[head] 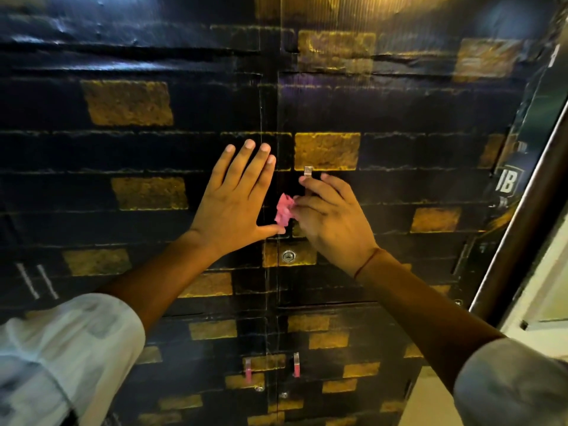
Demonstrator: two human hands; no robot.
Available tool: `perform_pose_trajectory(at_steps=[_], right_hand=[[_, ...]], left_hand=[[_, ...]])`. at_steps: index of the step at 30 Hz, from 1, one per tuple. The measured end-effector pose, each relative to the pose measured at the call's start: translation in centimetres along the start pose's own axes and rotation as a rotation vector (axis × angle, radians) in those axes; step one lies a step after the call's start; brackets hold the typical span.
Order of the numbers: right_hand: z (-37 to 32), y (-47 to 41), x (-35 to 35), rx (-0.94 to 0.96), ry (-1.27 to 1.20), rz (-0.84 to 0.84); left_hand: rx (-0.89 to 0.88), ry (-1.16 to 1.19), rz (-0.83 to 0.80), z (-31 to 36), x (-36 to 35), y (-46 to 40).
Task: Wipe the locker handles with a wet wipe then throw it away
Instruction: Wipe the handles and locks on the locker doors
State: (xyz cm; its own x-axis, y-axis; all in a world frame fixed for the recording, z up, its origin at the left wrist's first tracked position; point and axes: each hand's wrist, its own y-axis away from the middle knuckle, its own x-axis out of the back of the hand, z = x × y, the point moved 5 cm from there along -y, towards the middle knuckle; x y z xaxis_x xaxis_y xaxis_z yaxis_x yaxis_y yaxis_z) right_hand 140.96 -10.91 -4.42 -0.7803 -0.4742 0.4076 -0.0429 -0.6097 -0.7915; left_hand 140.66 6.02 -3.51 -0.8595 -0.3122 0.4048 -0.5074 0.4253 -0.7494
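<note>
Black-and-gold brick-pattern covering across the frame, with a pale opening at the right edge.

The brick-pattern covering is dark with scattered gold rectangles and looks wrinkled toward the top. A round keyhole lock sits just below centre, and two smaller ones lie near the bottom. At right, a white "IB" label shows beside a dark brown frame running diagonally, with a pale wall past it at the lower right.
</note>
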Motion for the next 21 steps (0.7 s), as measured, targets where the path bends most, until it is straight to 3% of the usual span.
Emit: perform_pose_trajectory(at_steps=[3,6,12,14,18,21], right_hand=[[2.5,0.2,2.0,-0.299,-0.312,0.213],[4.8,0.3,2.2,-0.542,-0.340,0.236],[1.9,2.1,-1.1,-0.374,-0.092,-0.053],[2.2,2.2,-0.8,-0.378,-0.049,-0.070],[4.3,1.5,0.4,-0.586,-0.092,0.012],[1.4,2.4,-0.7,-0.443,-0.095,-0.112]], left_hand=[[0.003,-0.006,-0.022,0.2,0.1,0.0],[0.011,-0.037,-0.036,0.4,0.5,0.0],[-0.003,-0.081,-0.062,1.4,0.5,-0.1],[0.003,-0.084,-0.078,1.6,0.5,-0.1],[0.010,-0.068,-0.093,1.9,0.6,0.0],[0.028,-0.050,-0.111,2.2,0.7,0.2]])
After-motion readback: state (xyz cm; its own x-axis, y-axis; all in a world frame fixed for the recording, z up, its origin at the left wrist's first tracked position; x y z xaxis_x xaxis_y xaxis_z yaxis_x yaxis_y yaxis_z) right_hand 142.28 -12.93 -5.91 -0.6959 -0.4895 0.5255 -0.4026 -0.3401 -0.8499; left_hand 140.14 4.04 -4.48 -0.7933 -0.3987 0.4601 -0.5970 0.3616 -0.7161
